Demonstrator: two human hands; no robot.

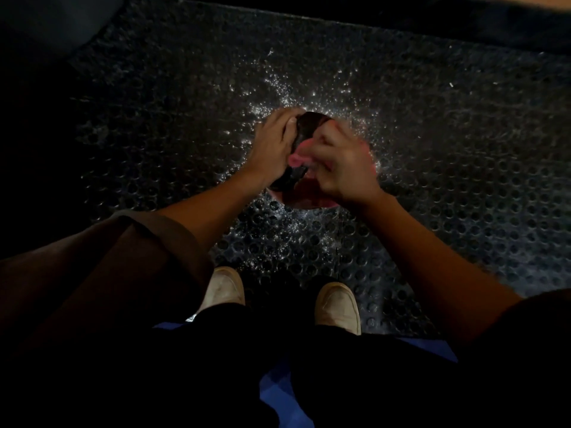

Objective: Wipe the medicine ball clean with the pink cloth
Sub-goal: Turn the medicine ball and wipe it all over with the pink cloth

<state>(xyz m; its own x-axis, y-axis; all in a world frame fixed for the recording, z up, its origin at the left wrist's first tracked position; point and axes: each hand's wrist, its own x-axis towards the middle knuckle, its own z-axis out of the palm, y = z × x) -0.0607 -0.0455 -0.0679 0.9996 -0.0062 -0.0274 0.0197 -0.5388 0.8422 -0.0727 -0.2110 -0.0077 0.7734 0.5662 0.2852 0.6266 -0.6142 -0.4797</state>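
1. The ball (312, 124) sits on a dark floor mat (463, 156) near the middle of the view, ahead of the person's feet. It is dark, and both hands cover most of it.
2. The left grip (272, 143) lies against the ball's left side. Its fingers are laid along the curve toward the top and its thumb is on the ball's upper face. The fingers look loosely spread rather than clenched.
3. The right grip (346, 162) is on the ball's right and near side and is blurred. Its fingers are bunched round the cloth (296, 159), which it presses to the ball.
4. The cloth is pink. A fold pokes out at the left of the right grip, between the two hands, and more pink shows at that grip's far edge. A reddish patch lies under the wrist, but I cannot tell whether it is cloth or ball.
5. The mat has rows of round holes. Bright specks glint on it in a ring round the ball.
6. A rolled brown sleeve (139, 242) covers the left upper arm, and both forearms are bare.
7. Two pale shoes stand on the mat just beneath the arms, the left shoe (224, 288) and the right shoe (338, 307), a little apart.
8. Dark trousers fill the bottom of the view, with a blue patch (278, 392) between the legs.
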